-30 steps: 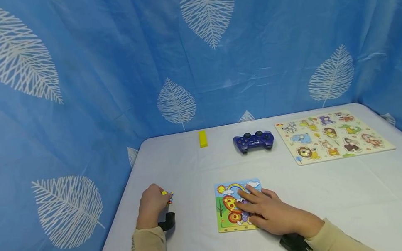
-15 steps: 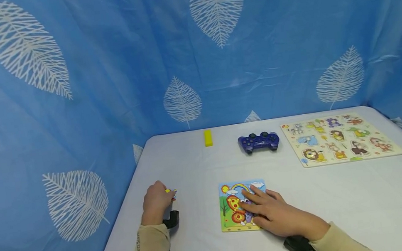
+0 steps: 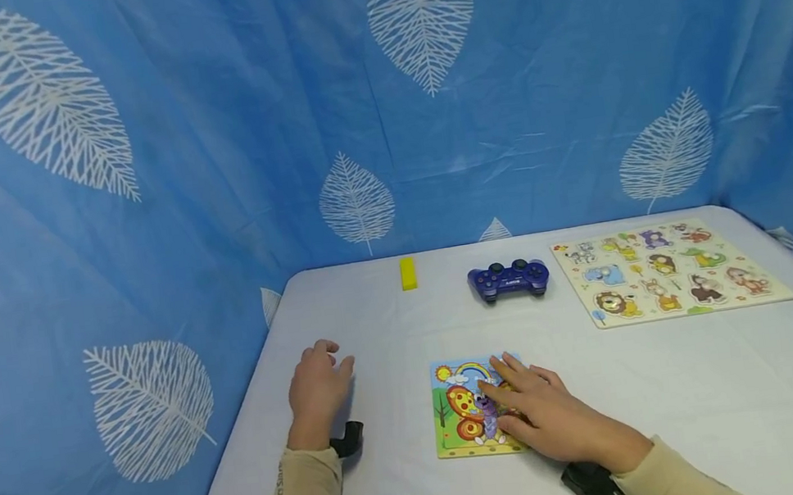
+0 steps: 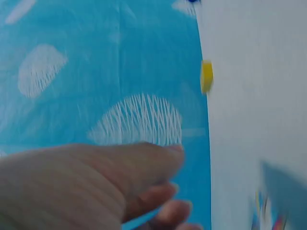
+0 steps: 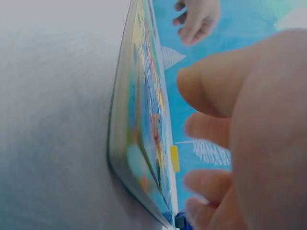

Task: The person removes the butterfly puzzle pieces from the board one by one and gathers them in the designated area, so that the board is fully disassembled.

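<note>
Your left hand has released the small multicoloured piece (fingers loosely parted), so seems free, while your right hand spreads over the square butterfly-printed puzzle.

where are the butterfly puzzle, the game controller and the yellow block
Butterfly puzzle [image 3: 464, 404]: head view, on the picture's upper left wing.
Game controller [image 3: 509, 279]: head view, middle of its body.
Yellow block [image 3: 408, 274]: head view, middle of its visible surface.
</note>
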Demonstrator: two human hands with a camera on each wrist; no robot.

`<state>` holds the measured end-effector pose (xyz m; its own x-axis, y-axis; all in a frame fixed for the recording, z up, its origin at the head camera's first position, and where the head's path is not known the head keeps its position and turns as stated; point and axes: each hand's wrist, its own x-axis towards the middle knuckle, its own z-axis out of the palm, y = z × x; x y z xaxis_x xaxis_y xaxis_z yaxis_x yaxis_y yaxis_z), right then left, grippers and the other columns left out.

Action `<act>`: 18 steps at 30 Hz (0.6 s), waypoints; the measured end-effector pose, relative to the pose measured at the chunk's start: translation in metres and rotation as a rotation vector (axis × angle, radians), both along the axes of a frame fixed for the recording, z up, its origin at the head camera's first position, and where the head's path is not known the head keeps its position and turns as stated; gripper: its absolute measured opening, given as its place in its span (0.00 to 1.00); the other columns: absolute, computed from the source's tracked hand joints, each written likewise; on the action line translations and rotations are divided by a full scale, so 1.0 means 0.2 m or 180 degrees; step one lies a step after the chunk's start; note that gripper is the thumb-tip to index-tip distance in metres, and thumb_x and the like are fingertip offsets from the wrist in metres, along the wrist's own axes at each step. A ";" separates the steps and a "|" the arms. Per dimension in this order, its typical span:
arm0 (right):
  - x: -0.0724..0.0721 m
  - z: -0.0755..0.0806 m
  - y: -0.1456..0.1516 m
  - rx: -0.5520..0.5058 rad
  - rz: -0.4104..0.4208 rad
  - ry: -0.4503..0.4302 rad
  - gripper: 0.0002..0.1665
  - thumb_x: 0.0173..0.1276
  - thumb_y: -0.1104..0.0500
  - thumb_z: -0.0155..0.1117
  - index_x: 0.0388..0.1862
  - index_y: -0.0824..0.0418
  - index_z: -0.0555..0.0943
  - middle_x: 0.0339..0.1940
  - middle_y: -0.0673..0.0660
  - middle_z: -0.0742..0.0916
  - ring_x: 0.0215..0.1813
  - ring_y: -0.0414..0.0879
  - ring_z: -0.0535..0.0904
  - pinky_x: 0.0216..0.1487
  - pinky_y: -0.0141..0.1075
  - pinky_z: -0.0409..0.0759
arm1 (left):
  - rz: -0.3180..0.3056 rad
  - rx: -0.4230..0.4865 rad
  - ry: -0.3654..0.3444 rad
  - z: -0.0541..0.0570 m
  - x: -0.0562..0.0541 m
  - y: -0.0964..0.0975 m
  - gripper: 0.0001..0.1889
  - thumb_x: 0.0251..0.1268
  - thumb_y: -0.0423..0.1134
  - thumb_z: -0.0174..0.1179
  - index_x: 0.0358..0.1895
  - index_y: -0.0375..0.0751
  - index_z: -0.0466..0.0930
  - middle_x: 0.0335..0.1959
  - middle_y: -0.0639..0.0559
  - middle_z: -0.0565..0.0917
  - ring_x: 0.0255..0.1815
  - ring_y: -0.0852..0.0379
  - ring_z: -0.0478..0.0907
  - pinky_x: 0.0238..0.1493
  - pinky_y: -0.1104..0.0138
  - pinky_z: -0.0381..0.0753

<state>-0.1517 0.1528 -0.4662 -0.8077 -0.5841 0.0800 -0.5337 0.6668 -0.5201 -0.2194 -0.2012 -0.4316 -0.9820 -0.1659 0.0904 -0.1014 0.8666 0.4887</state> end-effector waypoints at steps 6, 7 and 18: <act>-0.01 0.00 0.02 0.0161 -0.0112 0.0018 0.36 0.76 0.42 0.61 0.77 0.55 0.72 0.82 0.68 0.63 0.83 0.67 0.52 0.72 0.67 0.55 | -0.0769 0.0559 0.0045 -0.02 0.04 0.17 0.13 0.72 0.43 0.65 0.54 0.42 0.83 0.41 0.51 0.83 0.36 0.56 0.78 0.34 0.62 0.78; -0.01 0.00 0.02 0.0164 -0.0099 0.0010 0.36 0.76 0.42 0.61 0.77 0.55 0.72 0.82 0.68 0.63 0.83 0.67 0.52 0.72 0.67 0.55 | -0.0958 0.0659 0.0009 -0.02 0.04 0.20 0.12 0.73 0.43 0.65 0.53 0.42 0.84 0.40 0.51 0.83 0.35 0.57 0.77 0.33 0.63 0.77; -0.02 -0.01 0.02 0.0167 -0.0034 0.0002 0.33 0.77 0.44 0.60 0.76 0.56 0.73 0.81 0.69 0.63 0.83 0.68 0.52 0.71 0.68 0.54 | -0.2101 0.0513 -0.0415 -0.11 0.04 0.43 0.12 0.73 0.42 0.65 0.55 0.47 0.88 0.39 0.58 0.81 0.35 0.65 0.74 0.38 0.70 0.76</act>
